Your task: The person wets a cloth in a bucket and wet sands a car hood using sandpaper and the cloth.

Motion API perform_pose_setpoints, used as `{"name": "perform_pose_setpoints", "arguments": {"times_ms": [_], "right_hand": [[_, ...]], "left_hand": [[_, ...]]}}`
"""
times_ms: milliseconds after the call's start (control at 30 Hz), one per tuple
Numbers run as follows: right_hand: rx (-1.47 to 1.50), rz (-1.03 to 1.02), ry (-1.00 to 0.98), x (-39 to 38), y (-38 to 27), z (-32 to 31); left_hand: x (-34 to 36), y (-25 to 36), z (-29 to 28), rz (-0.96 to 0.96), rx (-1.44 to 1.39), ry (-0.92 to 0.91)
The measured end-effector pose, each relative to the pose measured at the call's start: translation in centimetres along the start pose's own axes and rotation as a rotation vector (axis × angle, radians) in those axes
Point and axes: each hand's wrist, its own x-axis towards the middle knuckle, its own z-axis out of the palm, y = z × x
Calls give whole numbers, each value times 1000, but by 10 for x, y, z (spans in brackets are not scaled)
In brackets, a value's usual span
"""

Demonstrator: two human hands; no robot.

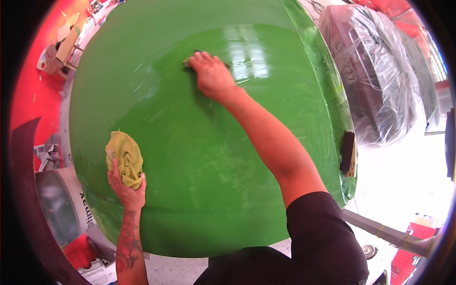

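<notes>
A broad, curved green panel (190, 156), like a car body part, spreads out in front of me. Streaks and pale smears mark its glossy surface. Toward its far middle, my right hand (212, 76) presses down with the fingers closed over a thin dark pad (187, 63). Only the pad's edges stick out on both sides of the hand, so its exact kind is hidden. Near the left edge, my left hand (128, 190) grips a crumpled yellow cloth (125, 156) against the panel.
A dark block with a tan side (349, 154) rests at the panel's right edge. Beyond it stands a dark object wrapped in clear plastic (380, 76). A cardboard box (61, 52) is at the far left, and a large white container (71, 199) is at the near left.
</notes>
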Motion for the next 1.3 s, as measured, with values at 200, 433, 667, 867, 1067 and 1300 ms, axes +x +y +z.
{"name": "perform_pose_setpoints", "arguments": {"times_ms": [200, 433, 667, 867, 1067, 1300], "right_hand": [[82, 463, -96, -22, 166, -92], [-286, 366, -52, 31, 177, -38], [131, 80, -66, 50, 115, -20], [-109, 386, 17, -74, 299, -123], [-160, 421, -186, -254, 143, -181], [-208, 388, -8, -111, 251, -135]], "left_hand": [[3, 9, -7, -19, -13, -10], [6, 12, -3, 12, -23, -12], [-1, 1, -4, 6, -40, -16], [6, 9, 0, 30, -39, -16], [2, 8, -9, 16, 7, -23], [6, 13, 1, 10, 21, -22]]}}
